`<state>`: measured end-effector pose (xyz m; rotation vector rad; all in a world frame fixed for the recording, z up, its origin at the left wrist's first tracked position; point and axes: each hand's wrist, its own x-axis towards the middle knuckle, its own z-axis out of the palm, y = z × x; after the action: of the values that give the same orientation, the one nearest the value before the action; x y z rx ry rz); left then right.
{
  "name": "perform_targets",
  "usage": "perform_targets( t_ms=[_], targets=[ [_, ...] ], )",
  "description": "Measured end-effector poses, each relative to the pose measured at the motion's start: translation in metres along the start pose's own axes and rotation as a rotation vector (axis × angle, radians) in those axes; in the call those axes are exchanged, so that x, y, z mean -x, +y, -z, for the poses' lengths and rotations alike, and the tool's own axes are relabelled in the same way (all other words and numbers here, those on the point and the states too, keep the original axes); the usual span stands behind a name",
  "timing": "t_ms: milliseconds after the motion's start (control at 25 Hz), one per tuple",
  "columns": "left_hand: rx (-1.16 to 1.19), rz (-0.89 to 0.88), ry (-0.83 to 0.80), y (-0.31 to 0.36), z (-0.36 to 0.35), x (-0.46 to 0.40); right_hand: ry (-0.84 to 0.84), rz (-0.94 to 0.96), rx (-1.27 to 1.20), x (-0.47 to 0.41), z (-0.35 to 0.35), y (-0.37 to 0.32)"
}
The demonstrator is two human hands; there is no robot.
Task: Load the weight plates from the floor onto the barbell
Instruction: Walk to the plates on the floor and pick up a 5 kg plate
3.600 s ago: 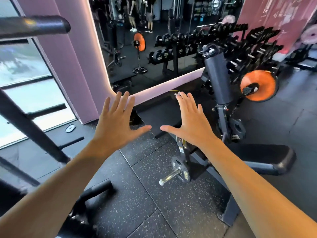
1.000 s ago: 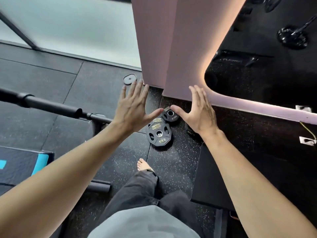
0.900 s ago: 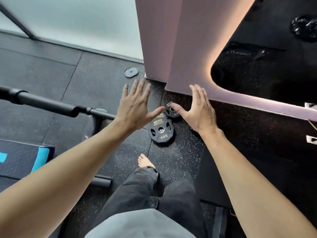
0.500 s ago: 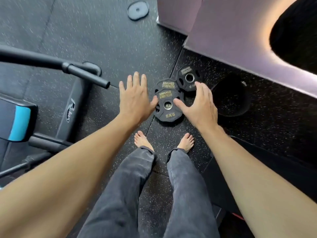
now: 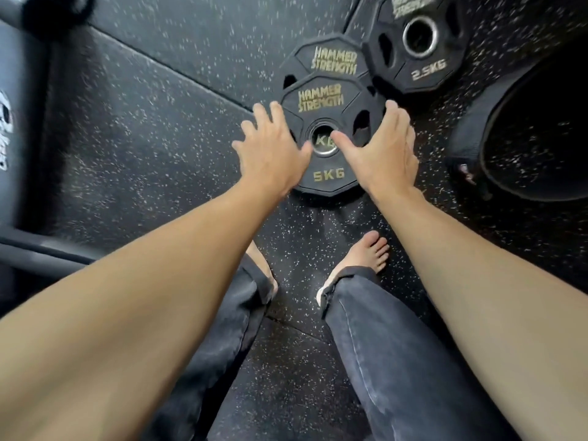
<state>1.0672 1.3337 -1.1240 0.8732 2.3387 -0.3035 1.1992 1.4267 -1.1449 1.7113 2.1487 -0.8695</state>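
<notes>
While the 5KG plate [image 5: 321, 135] lies flat, label-up, both hands [image 5: 273, 154] [image 5: 381, 154] flank it, fingers straight.

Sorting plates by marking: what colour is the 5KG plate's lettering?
Gold lettering on the black 5KG plate, clearest in the head view.

Three black weight plates are lying on the floor: two 5 kg plates [image 5: 331, 135] stacked, one 2.5 kg plate [image 5: 413, 43] beside; two hands are showing.

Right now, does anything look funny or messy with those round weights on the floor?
A little. The 5 kg plate lies crookedly on top of another plate, not neatly stacked. The 2.5 kg plate lies beside them. Nothing looks broken.
</notes>
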Motion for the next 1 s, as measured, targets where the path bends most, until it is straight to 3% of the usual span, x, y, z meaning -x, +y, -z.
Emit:
perform_targets(
  t_ms=[400,680,1000],
  targets=[
    [0.164,0.175,-0.083,0.023,-0.081,-0.073,0.039,-0.115,0.067,-0.069,-0.084,0.004],
    [0.292,0.270,-0.070,0.023,-0.091,-0.091,0.019,-0.158,0.143,-0.088,-0.087,0.003],
    [0.339,0.213,-0.067,0.010,-0.070,-0.082,-0.039,-0.228,0.032,-0.072,-0.071,-0.002]
  ],
)
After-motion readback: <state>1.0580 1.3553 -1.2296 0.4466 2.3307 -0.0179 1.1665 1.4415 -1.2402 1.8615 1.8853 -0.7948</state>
